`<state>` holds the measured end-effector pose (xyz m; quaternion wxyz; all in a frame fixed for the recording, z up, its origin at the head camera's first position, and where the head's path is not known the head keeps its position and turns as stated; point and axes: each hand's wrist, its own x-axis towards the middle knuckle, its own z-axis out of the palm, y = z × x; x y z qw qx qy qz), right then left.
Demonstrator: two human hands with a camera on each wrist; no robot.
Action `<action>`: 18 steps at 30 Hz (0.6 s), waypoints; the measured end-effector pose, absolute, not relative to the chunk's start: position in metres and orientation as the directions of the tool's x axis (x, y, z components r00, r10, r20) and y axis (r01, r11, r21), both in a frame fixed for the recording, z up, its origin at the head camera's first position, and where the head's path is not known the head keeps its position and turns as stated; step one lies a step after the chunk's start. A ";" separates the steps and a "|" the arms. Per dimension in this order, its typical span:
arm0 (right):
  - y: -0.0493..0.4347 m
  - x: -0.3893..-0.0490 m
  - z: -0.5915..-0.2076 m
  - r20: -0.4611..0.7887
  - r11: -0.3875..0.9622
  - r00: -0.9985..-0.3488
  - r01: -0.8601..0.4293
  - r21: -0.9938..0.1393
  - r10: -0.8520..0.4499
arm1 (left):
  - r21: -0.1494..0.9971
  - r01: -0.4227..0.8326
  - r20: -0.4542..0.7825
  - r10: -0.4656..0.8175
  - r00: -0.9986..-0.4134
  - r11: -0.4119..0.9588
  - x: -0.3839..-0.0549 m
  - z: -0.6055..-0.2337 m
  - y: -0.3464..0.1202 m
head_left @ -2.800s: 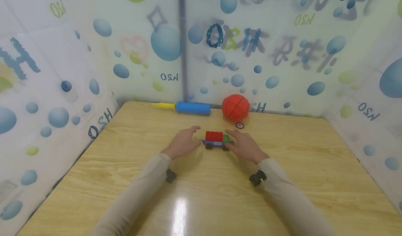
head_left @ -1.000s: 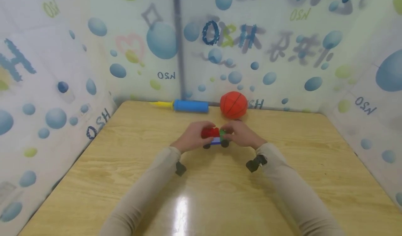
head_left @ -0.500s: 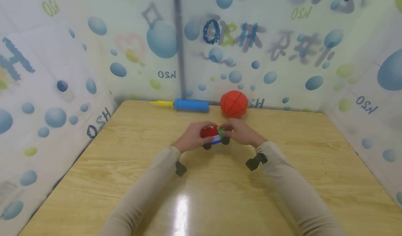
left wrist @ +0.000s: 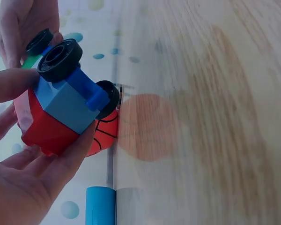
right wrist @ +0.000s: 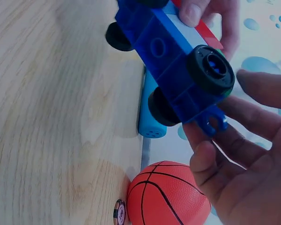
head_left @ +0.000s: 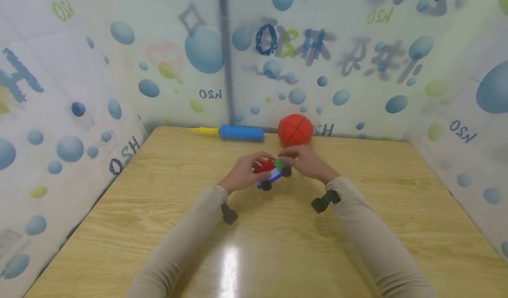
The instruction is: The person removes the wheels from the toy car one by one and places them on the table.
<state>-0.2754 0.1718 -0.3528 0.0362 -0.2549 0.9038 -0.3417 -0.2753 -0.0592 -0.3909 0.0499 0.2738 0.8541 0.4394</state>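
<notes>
A toy truck (head_left: 274, 174) with a red load bed, green cab, blue chassis and black wheels is tilted, its cab end raised towards the right. My left hand (head_left: 241, 173) grips the red bed, thumb on the near side and fingers behind, as the left wrist view shows. My right hand (head_left: 311, 163) is at the cab end, its thumb beside a front wheel (right wrist: 210, 69) and its fingers reaching behind the cab. The blue underside and a hook-like coupling (right wrist: 210, 123) face the right wrist camera. Fingers and wheels hide much of the green cab there.
A red basketball-patterned ball (head_left: 295, 130) stands at the back of the wooden table (head_left: 254, 245), beside a blue pump (head_left: 241, 133) with a yellow nozzle. A small round chip (right wrist: 119, 212) lies by the ball. Bubble-printed walls (head_left: 337, 46) enclose the table.
Both hands have closed in on the truck from either side. It has gone from level on the table to tilted, with its cab end lifted and turned slightly.
</notes>
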 end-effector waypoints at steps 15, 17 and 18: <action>0.181 -0.275 -0.355 0.163 0.593 -0.946 -0.303 -0.746 -0.278 | 0.879 0.337 0.125 0.521 -0.844 0.336 -0.272 -0.394 -0.055; 0.182 -0.274 -0.355 0.172 0.573 -0.950 -0.295 -0.765 -0.260 | 0.901 0.299 0.101 0.516 -0.850 0.316 -0.271 -0.394 -0.055; 0.182 -0.273 -0.355 0.176 0.561 -0.952 -0.291 -0.775 -0.251 | 0.909 0.283 0.093 0.513 -0.854 0.307 -0.271 -0.394 -0.054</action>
